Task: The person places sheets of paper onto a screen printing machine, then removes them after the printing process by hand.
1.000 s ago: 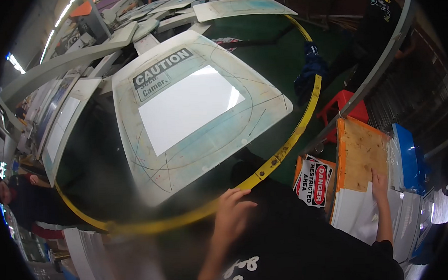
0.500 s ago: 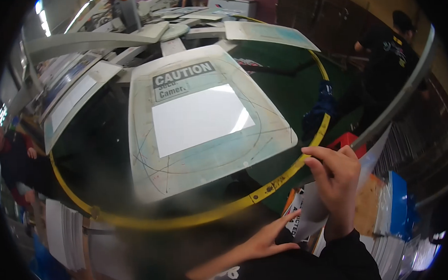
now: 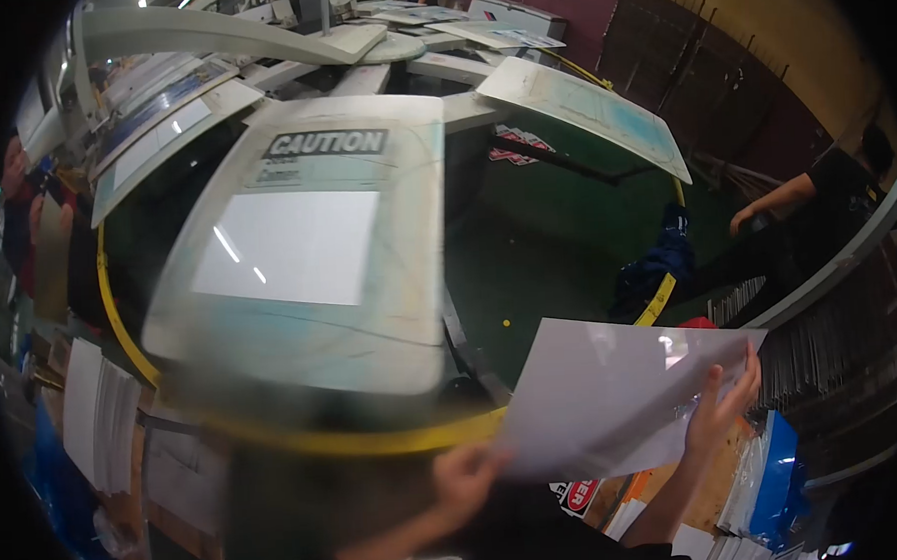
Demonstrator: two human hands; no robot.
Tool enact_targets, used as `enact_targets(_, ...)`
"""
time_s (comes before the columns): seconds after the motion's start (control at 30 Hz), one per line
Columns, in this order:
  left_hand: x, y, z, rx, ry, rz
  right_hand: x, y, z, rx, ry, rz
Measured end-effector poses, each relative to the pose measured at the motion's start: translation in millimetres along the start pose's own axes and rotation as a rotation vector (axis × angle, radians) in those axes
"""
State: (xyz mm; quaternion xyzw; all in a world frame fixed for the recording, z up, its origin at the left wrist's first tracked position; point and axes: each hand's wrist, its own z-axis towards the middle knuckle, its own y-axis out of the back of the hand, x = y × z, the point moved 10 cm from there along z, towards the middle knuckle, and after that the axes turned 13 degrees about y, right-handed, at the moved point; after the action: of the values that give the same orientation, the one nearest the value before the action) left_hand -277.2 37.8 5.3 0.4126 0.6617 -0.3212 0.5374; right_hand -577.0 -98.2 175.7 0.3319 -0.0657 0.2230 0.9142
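Observation:
A blank white sheet (image 3: pixel 614 393) is held flat in front of me, low and to the right. My left hand (image 3: pixel 467 479) grips its lower left corner, blurred by motion. My right hand (image 3: pixel 726 398) holds its right edge, fingers spread along it. To the left stands a printing platen (image 3: pixel 400 312) of a carousel press. A white sheet (image 3: pixel 287 249) lies on it, below a black "CAUTION" label (image 3: pixel 327 143).
A yellow ring rail (image 3: pixel 120 324) circles the press. More platens (image 3: pixel 591 109) fan out behind. Stacks of white sheets (image 3: pixel 94 411) stand at the lower left, a blue stack (image 3: pixel 777 476) and printed red signs (image 3: pixel 578 495) at the lower right. Another person (image 3: pixel 826 203) bends at the right; a person (image 3: pixel 20 199) stands far left.
My right hand lifted a white sheet off the stack at the right and swung it left. My left hand rose and took its left corner. My view turned, shifting the platen left.

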Motion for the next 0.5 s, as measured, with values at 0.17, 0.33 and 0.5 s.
enact_targets(0.17, 14.1, 20.1, 11.0, -0.118, 0.151, -0.158, -105.9, -17.6, -52.2, 0.361, -0.422, 0.124)
enact_targets(0.33, 30.8, 36.6, 21.0, -0.206, 0.179, -0.532, -75.7, -52.1, -82.4, 0.644, -0.462, 0.451)
enact_targets(0.5, 21.6, 54.8, 23.7, -0.224, 0.1, -0.592, -67.7, -88.5, -97.3, 0.535, -0.339, 0.628)
